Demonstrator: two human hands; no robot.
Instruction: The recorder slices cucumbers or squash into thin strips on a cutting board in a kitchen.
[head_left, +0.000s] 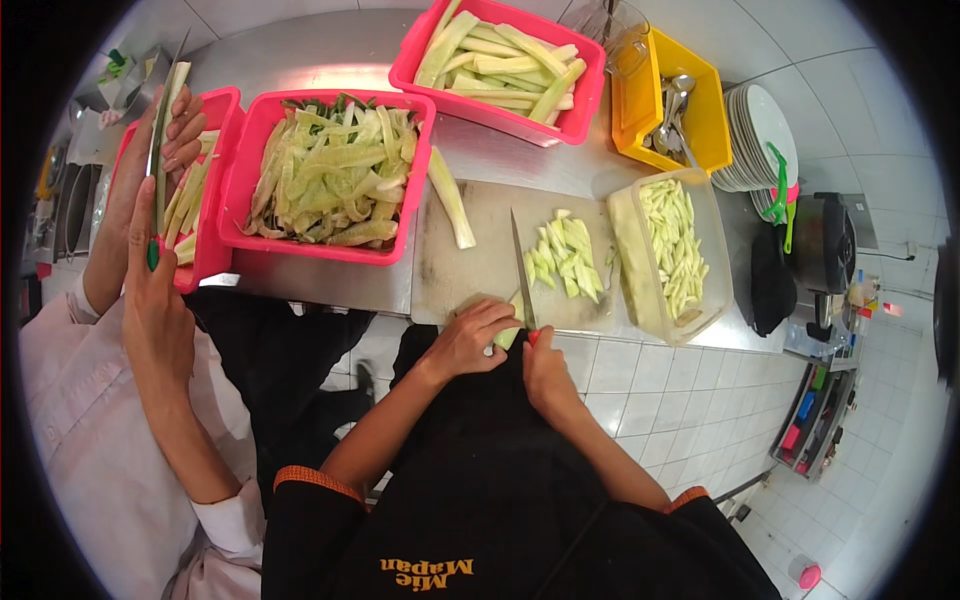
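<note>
My left hand (474, 336) grips a length of peeled cucumber (508, 337) at the near edge of a worn cutting board (457, 277). Closed around the red handle of a kitchen knife (523, 270) is my right hand (553, 373). The blade points away from me, close beside the cucumber length. Cut cucumber pieces (568, 255) lie in a pile right of the blade. A long cucumber strip (451, 199) rests across the board's far left corner. A clear plastic container (716, 277) of cut pieces stands at the board's right side.
Left, a co-worker's hands (161, 277) hold a knife and a cucumber strip over a pink tub (217, 225). Another pink tub (322, 253) holds peelings; a third (517, 131) holds strips. Behind are a yellow cutlery bin (630, 112), stacked plates (757, 135) and a black appliance (825, 240).
</note>
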